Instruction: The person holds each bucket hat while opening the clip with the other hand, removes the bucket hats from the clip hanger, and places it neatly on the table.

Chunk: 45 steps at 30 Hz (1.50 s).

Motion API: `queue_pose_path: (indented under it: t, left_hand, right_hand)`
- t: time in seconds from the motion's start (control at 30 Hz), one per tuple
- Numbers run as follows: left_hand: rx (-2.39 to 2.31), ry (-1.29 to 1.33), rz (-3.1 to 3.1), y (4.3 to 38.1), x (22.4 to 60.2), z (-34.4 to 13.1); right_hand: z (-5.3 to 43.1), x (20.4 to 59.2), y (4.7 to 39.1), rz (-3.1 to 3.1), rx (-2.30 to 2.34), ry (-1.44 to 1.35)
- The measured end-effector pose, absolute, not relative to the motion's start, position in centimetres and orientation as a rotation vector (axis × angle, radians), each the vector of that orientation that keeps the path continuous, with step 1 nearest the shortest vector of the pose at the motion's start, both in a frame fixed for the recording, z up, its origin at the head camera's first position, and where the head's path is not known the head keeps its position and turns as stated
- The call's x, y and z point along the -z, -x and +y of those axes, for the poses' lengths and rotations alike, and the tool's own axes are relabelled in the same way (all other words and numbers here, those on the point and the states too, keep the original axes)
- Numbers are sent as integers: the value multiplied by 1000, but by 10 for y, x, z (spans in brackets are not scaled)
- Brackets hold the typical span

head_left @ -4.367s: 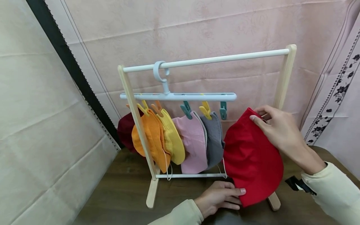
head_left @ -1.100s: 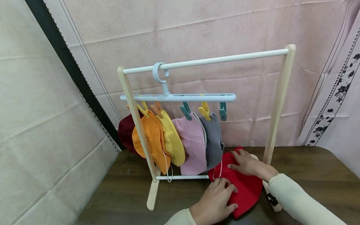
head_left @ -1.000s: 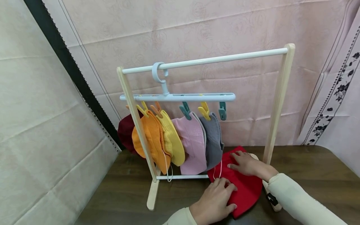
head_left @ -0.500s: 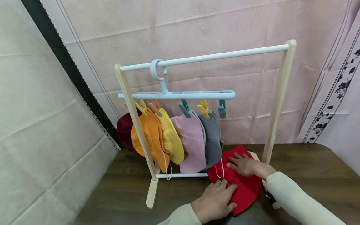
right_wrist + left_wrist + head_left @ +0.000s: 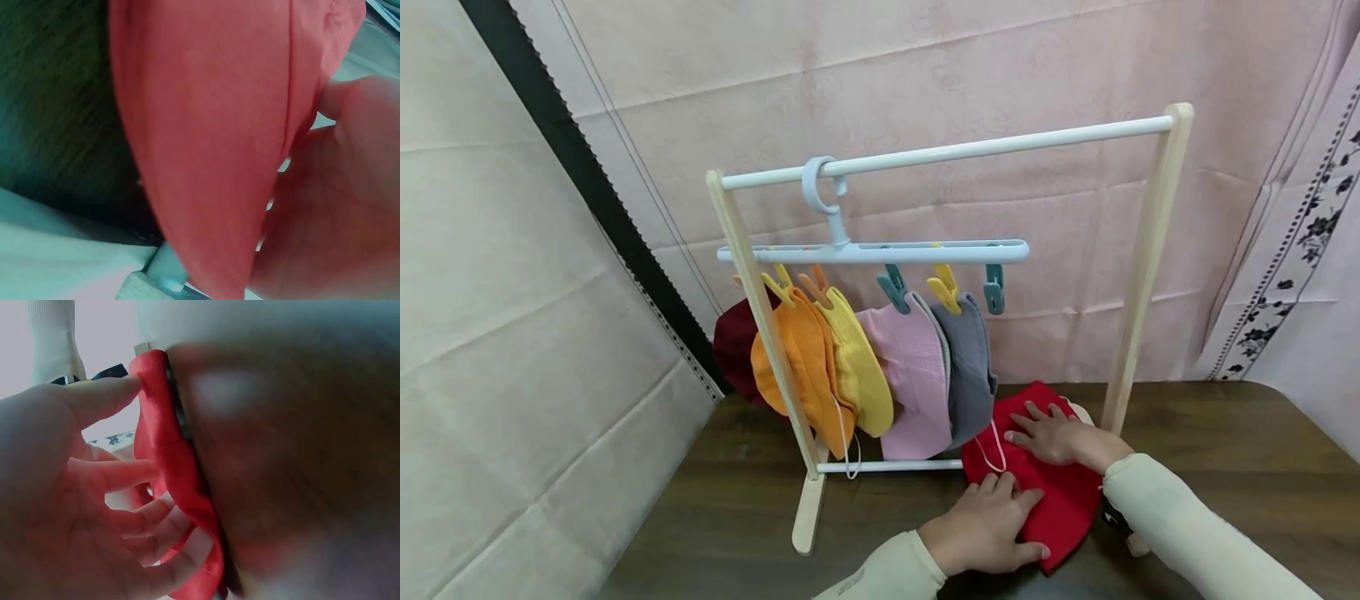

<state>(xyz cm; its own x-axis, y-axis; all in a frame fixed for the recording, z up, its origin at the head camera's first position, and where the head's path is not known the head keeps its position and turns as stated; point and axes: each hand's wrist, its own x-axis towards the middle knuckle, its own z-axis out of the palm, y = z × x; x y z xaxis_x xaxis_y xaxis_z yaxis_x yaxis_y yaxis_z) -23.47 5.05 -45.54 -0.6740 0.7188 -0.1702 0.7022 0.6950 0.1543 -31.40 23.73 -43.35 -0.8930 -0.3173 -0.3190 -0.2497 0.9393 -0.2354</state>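
A red cloth hat (image 5: 1063, 504) lies folded flat on the table by the right end of the rack's lower bar, with a white cord (image 5: 998, 446) on it. My left hand (image 5: 988, 525) rests on its near-left edge, fingertips and thumb spread over the cloth. In the left wrist view those fingers touch the folded edge of the hat (image 5: 178, 469). My right hand (image 5: 1052, 437) lies on the upper right part, fingers extended. The right wrist view shows the hat (image 5: 206, 125) close up, with the right palm (image 5: 356, 187) beside it.
A wooden rack (image 5: 1138, 283) carries a light blue clip hanger (image 5: 925, 252). Clothespins hold maroon, orange (image 5: 801, 358), yellow (image 5: 857, 358), pink (image 5: 913, 383) and grey hats (image 5: 970, 375). A teal clothespin (image 5: 993, 290) at the right end is bare. A pink curtain hangs behind.
The red hat, earlier held up by my right hand beside the grey hat, now lies on the table under both hands. Lately it and my left hand have shifted slightly right.
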Motion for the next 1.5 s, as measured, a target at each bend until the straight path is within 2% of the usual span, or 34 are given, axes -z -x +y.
queue_pose_path:
  t: [0.23,0.43,0.6,0.9,1.07,1.23,1.5]
  left_hand:
    - [-156,-1148,2654,236,454,44]
    - [-377,-1173,2611,232,448,33]
    - [-590,-1237,2683,229,438,24]
    - [-932,-1418,3042,229,402,5]
    - [-1163,-1482,3195,229,382,-9]
    - [-1312,-1489,3314,231,364,-24]
    - [-1495,-1355,3400,238,341,-49]
  right_hand:
    - [239,436,315,2769,380,400]
    - [245,437,311,2890,533,462]
    - [238,422,301,3091,672,520]
    - [213,377,281,3286,1404,718]
    - [200,355,266,3326,1618,835]
    - [188,339,256,3325,1693,921]
    - [170,319,251,3187,1879,874]
